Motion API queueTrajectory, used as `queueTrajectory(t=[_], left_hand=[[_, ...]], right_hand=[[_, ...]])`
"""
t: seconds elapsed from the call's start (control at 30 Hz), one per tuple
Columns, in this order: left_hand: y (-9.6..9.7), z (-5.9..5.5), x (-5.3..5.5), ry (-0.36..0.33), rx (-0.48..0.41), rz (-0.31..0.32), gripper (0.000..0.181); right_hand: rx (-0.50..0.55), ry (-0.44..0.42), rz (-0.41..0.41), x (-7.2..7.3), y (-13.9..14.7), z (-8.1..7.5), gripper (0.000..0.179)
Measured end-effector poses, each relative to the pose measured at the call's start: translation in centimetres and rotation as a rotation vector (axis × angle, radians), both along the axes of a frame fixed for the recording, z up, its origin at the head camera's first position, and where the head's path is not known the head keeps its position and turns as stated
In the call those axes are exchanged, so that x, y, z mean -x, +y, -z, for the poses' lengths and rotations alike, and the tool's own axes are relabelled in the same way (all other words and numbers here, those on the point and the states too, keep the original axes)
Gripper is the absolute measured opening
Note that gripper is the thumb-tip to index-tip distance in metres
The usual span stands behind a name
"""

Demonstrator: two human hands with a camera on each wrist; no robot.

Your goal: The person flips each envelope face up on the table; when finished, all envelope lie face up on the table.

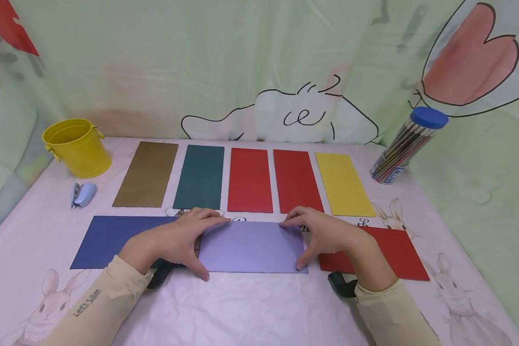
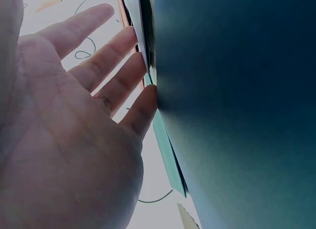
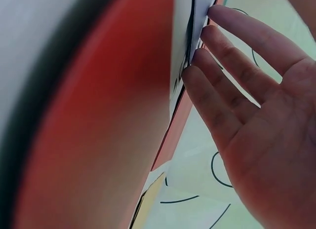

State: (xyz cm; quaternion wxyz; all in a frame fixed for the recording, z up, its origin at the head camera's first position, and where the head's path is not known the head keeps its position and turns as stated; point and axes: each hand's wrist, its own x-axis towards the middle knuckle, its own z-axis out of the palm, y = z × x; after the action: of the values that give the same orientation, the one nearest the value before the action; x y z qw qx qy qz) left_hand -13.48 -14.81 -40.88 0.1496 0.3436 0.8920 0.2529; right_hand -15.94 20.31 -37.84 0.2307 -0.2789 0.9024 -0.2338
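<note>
A lavender sheet of stiff paper or card (image 1: 253,247) lies flat at the near middle of the table. My left hand (image 1: 173,238) is at its left side, the fingertips by the far left corner and the thumb pointing down beside the near left corner. At the right side, my right hand (image 1: 326,233) has its fingertips at the far edge and its thumb on the near right corner. Both wrist views show the fingers fairly straight and spread, tips against the table. A blue sheet (image 1: 108,240) lies partly under my left hand and wrist; a red sheet (image 1: 393,252) lies partly behind my right.
Behind, a row holds brown (image 1: 147,175), green (image 1: 200,178), two red (image 1: 250,180) and yellow (image 1: 345,185) sheets. A yellow bucket (image 1: 84,156) and small light-blue stapler (image 1: 83,194) stand at left. A blue-capped tube of pencils (image 1: 406,146) leans at back right.
</note>
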Motion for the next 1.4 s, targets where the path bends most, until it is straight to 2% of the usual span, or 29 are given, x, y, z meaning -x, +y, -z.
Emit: queueTrajectory(t=[0.17,0.37,0.9,1.13,1.4], left_hand=[[0.08,-0.03,0.07,-0.014,-0.008,-0.008,0.106],[0.17,-0.1,0.23,0.007,-0.033,0.004,0.102],[-0.04,-0.06,0.08,0.005,-0.013,0.005,0.097],[0.05,-0.08,-0.12,-0.02,-0.013,-0.004,0.09],[-0.06,-0.17,0.0,0.003,-0.035,0.009,0.083]], right_hand=[[-0.04,0.029,0.001,-0.01,0.01,-0.16,0.076],[-0.08,0.058,0.007,0.0,0.0,-0.43,0.077],[-0.077,0.031,0.011,-0.2,-0.35,-0.16,0.077],[-0.088,0.027,0.007,-0.41,-0.41,-0.02,0.076],[-0.113,0.037,-0.018,-0.37,-0.57,-0.35,0.076]])
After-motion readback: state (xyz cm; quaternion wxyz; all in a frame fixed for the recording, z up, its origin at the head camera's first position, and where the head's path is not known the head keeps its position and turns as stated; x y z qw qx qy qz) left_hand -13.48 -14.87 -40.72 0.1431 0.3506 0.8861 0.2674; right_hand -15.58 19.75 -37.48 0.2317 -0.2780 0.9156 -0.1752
